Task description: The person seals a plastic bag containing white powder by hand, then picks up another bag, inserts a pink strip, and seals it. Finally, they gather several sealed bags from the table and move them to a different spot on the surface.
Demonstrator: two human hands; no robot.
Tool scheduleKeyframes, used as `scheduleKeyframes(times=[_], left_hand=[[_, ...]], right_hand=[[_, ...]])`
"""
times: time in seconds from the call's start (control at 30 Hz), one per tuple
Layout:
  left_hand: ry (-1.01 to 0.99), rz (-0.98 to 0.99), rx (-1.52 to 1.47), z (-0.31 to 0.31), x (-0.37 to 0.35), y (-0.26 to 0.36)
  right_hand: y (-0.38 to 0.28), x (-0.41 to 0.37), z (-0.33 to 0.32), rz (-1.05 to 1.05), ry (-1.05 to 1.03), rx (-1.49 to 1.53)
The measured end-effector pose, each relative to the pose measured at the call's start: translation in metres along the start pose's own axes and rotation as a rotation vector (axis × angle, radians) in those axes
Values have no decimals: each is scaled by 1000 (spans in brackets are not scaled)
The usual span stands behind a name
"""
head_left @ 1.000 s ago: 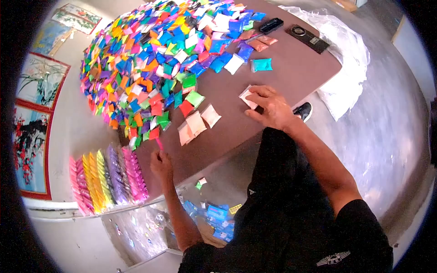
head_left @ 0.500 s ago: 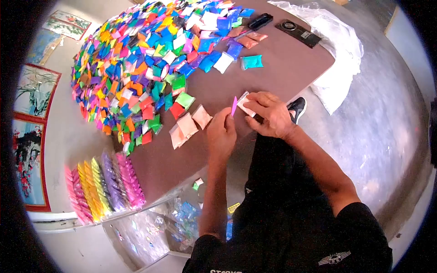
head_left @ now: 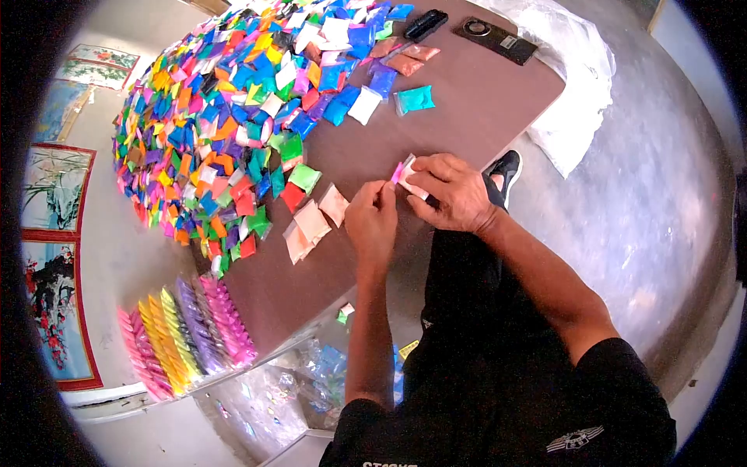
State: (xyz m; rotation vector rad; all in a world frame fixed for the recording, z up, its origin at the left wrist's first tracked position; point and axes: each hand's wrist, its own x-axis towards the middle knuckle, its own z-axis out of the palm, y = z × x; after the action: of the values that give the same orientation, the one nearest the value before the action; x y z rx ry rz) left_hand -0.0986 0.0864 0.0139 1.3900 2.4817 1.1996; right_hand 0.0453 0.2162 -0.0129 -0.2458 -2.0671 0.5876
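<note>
My left hand (head_left: 372,222) is closed in a pinch over the table (head_left: 342,268), its fingertips at a small flat pink-purple piece (head_left: 398,172). That piece meets the end of a small pale packet (head_left: 409,175), which my right hand (head_left: 453,193) grips between thumb and fingers. Part of the packet is hidden under the right fingers. Just left of my left hand lie several pale peach packets (head_left: 312,222), some overlapping. A red packet (head_left: 292,196) and a light green packet (head_left: 306,179) rest beyond them.
A large heap of coloured packets (head_left: 226,117) covers the far left of the table. Bundled rows of coloured packets (head_left: 187,335) stand at the near left corner. A turquoise packet (head_left: 416,100), a black phone-like device (head_left: 496,39), a black object (head_left: 426,26) and white plastic sheeting (head_left: 572,93) are farther off.
The pink-purple piece stood upright beside the packet; now it lies against the packet's end. Both hands keep nearly the same place, and the whole view has shifted slightly.
</note>
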Motion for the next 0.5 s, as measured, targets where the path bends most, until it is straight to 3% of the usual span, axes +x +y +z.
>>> scheduleKeyframes(times=[0.17,0.27,0.5], left_hand=[[56,52,138,6,8,1],[111,-112,-91,7,6,4],[29,48,-122,8,8,6]], right_hand=[[1,-1,0,8,10,2],[1,-1,0,10,23,1],[0,0,1,12,39,6]])
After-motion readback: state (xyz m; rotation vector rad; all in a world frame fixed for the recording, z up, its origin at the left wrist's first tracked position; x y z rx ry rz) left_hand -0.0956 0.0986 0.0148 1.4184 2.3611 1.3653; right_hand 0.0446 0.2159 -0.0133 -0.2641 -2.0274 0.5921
